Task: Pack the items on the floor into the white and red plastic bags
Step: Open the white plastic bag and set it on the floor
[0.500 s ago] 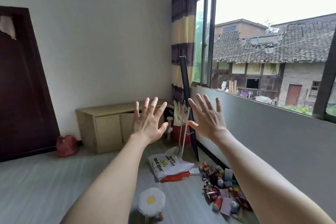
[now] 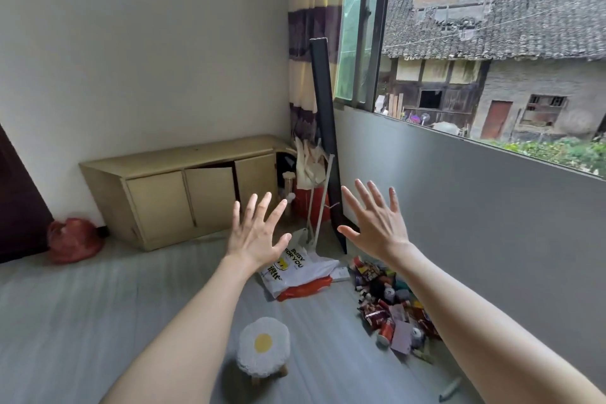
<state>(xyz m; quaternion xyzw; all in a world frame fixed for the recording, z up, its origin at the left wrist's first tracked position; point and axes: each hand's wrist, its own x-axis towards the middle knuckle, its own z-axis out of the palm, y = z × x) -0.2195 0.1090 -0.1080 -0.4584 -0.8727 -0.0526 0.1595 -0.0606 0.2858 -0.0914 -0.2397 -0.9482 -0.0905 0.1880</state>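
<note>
A white plastic bag (image 2: 295, 269) with printed words lies flat on the grey floor, and a red plastic bag (image 2: 303, 289) sticks out from under its near edge. To the right, along the wall, a heap of small items (image 2: 390, 302) is spread out: cans, packets and cards. My left hand (image 2: 255, 233) and my right hand (image 2: 377, 223) are both raised in the air in front of me, fingers spread, holding nothing. They hang well above the bags and the heap.
A small stool (image 2: 264, 346) with a fried-egg cushion stands on the floor near me. A low wooden cabinet (image 2: 187, 193) lines the far wall. A black board (image 2: 326, 138) leans in the corner by the curtain. A red sack (image 2: 73, 239) sits at the left.
The view has tilted down and closer to the floor items. Both hands stay spread and empty, now lower in the picture.
</note>
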